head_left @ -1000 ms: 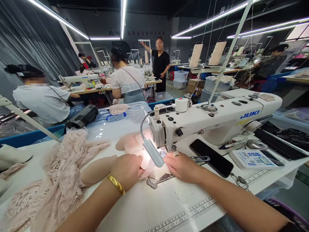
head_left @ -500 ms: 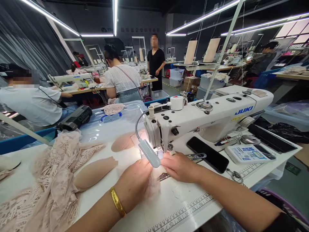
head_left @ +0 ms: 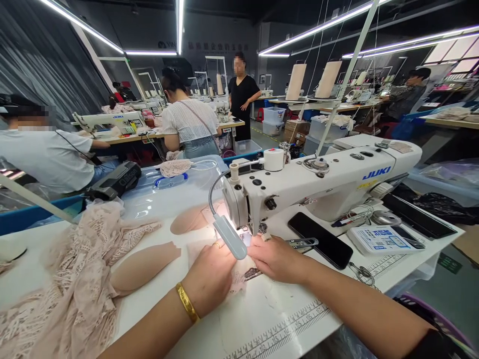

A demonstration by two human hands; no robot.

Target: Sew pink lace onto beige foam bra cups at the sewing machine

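Below the head of the white sewing machine (head_left: 322, 182), both of my hands are at a piece of sheer pale-pink lace fabric (head_left: 238, 282). My left hand (head_left: 213, 274), a gold bangle at its wrist, is closed on the fabric left of the needle area. The grey lamp head (head_left: 230, 237) covers some of its fingertips. My right hand (head_left: 275, 259) is just right of the needle area, fingers bent and pressed together at the fabric's edge. The needle itself is hidden. Two beige moulded cups (head_left: 145, 268) lie to the left, one behind the other.
A heap of pink lace (head_left: 90, 269) covers the table's left side. Right of my hands lie a black phone (head_left: 320, 239), metal tweezers (head_left: 301, 243) and a white-blue box (head_left: 385, 240). A clear plastic bin (head_left: 172, 187) stands behind. Co-workers sit farther off; one person (head_left: 241, 94) stands.
My left hand has shifted slightly, and more of the lace shows beneath it. My right hand stays at the needle area. The standing person's arm has bent, hand at the hip.
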